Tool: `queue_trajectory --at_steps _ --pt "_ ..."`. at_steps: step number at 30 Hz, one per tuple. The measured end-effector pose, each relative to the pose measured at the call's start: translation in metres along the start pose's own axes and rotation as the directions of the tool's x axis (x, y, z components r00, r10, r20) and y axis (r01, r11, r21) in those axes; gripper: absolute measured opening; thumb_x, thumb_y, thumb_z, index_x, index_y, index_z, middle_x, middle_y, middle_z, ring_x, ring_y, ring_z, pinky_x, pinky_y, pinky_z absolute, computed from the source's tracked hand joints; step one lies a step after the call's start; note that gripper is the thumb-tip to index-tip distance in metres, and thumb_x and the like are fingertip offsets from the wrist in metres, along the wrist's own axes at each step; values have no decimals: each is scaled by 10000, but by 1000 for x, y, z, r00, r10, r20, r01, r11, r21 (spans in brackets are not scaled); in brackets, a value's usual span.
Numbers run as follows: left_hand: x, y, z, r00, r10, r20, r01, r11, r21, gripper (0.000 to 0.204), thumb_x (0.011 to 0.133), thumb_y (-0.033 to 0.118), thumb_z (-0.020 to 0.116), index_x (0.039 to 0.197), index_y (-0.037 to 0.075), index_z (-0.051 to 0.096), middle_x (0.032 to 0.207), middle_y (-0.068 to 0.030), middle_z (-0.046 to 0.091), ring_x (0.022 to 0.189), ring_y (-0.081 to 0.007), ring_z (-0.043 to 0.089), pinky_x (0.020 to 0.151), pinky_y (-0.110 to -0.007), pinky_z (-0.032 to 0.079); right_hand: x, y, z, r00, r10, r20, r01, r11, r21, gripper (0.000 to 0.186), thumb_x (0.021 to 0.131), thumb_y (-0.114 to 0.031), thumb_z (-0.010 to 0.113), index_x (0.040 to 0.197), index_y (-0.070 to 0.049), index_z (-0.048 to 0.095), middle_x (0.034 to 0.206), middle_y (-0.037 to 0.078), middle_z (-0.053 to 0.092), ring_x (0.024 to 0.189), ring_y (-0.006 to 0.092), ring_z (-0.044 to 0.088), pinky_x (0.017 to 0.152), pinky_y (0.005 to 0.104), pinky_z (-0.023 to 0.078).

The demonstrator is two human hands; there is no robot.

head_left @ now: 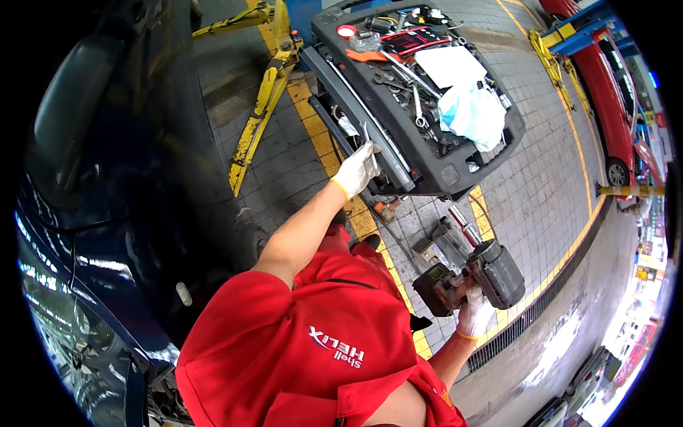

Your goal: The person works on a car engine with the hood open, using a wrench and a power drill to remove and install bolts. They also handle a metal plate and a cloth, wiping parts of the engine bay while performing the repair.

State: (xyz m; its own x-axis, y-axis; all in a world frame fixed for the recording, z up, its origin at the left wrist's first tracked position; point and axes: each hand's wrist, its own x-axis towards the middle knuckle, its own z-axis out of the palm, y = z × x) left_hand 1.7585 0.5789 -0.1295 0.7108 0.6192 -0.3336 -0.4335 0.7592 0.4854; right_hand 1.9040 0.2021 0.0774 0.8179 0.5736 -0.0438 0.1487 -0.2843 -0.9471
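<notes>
My left hand [353, 171], in a white glove, is closed at the front edge of a dark drawer [388, 160] on a tool cart [498, 160]; a slim silver piece [366, 134] shows by its fingers, and what they grip is unclear. Lower right, my gloved right hand [475, 313] grips a dark cordless impact wrench [498, 274] with a long silver socket [466, 224] on its nose, pointing up toward the cart. The cart top holds several loose tools, wrenches [420, 114], a white sheet [441, 64] and a pale blue cloth [469, 114].
A dark blue car [99, 213] stands close on my left. Yellow lift arms [252, 128] stand beside the cart's left, others [548, 60] at upper right. A red car [605, 107] is parked at far right. A floor grate [523, 320] runs along the tiles.
</notes>
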Motion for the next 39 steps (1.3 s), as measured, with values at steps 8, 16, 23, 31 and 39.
queue_trajectory --at_steps 8,16,23,31,39 --pt "-126 19 -64 966 122 -227 -93 987 131 287 1104 341 563 1122 82 686 919 -10 627 846 -161 597 818 -324 497 36 -24 16 981 54 187 -93 973 210 456 945 -326 798 1198 36 683 773 50 657 575 134 584 568 304 486" --pt "-200 41 -7 743 423 -520 -75 823 563 297 1109 328 582 1129 74 735 823 60 606 678 -33 521 620 -221 445 61 -37 17 948 89 306 -179 943 279 376 934 -233 779 1157 52 678 679 30 573 541 114 534 565 305 503" --pt "-178 29 12 800 375 -468 50 736 676 285 1082 312 629 1125 40 700 750 39 578 599 -52 516 578 -251 463 78 -17 19 941 48 336 -129 966 222 314 904 -149 755 1149 28 666 710 46 577 561 119 531 522 283 453" --pt "-165 24 10 836 332 -436 166 605 778 333 1058 273 647 1238 -5 674 871 7 640 686 -74 546 613 -277 466 76 -14 9 953 -78 293 17 978 206 288 892 -136 741 1131 1 658 758 48 596 577 134 541 505 293 423" --pt "-142 17 6 880 337 -333 242 285 927 387 1022 345 640 1223 20 699 911 -104 753 802 -177 700 756 -356 530 72 -28 14 954 55 296 -142 950 279 189 884 -90 704 1041 12 677 754 41 596 595 121 530 519 286 405"
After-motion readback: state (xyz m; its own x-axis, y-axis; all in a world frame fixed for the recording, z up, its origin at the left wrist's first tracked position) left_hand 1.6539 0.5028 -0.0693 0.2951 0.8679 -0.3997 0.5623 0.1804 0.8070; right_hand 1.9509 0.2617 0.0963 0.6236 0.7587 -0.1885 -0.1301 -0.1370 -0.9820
